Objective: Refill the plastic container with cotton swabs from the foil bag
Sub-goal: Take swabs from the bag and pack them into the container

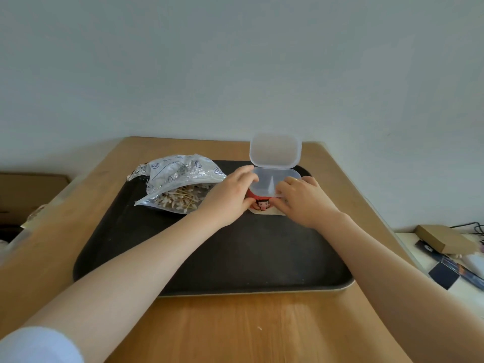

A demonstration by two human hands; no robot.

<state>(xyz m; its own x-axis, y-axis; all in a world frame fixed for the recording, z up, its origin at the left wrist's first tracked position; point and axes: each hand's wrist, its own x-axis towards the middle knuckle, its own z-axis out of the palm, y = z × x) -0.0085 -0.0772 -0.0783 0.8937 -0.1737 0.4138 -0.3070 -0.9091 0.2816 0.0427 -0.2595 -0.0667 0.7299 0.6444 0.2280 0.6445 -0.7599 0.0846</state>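
A clear plastic container (269, 183) with a red cartoon label stands on the black tray (235, 258). Its hinged lid (275, 150) is flipped up and back, and a divider shows inside; I see no swabs in it. My left hand (230, 197) grips the container's left side. My right hand (303, 200) grips its right front, fingers curled over the rim. The foil bag (178, 182) lies on the tray to the left of my left hand, its mouth open toward me, with several wooden-stemmed cotton swabs (180, 199) showing inside.
The tray sits on a wooden table (235, 326) against a pale wall. A cardboard box (445, 238), cables and dark cards lie on a lower surface at the right. Brown boxes sit off the table at the left.
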